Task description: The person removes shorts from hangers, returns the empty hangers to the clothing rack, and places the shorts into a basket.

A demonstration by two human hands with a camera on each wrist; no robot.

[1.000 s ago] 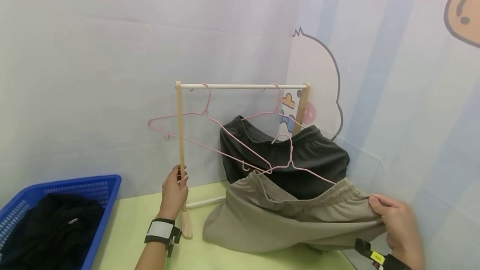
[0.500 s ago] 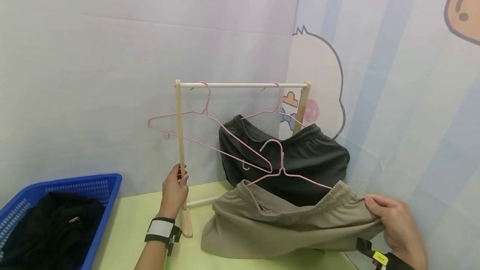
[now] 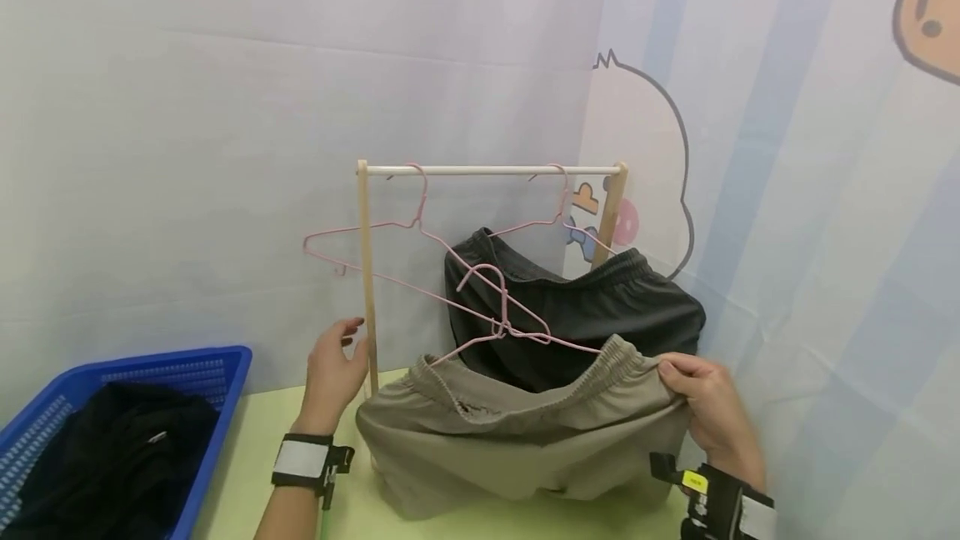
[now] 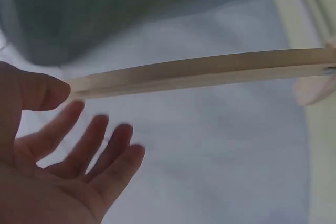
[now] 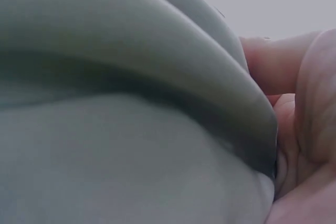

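Note:
Khaki shorts point(image 3: 525, 448) with an elastic waistband hang spread on a pink hanger point(image 3: 504, 307) in front of the rack. My right hand point(image 3: 708, 407) pinches the right end of their waistband, and in the right wrist view the khaki cloth point(image 5: 131, 145) runs into its fingers. My left hand point(image 3: 333, 373) is beside the rack's left wooden post point(image 3: 367, 273), fingers loosely bent and apart. In the left wrist view the thumb of the left hand point(image 4: 68, 145) is right at the post point(image 4: 199, 72), with nothing in the palm.
A white rail point(image 3: 480, 171) tops the rack. From it hang a bare pink hanger point(image 3: 360, 229) and dark grey shorts point(image 3: 577, 315) on another hanger. A blue basket point(image 3: 232, 390) with black clothing point(image 3: 112, 457) stands at the left on the yellow-green table point(image 3: 255, 440).
My right hand has moved left with the khaki shorts and their hanger, which now sit closer to the left post. My left hand has let go of the post.

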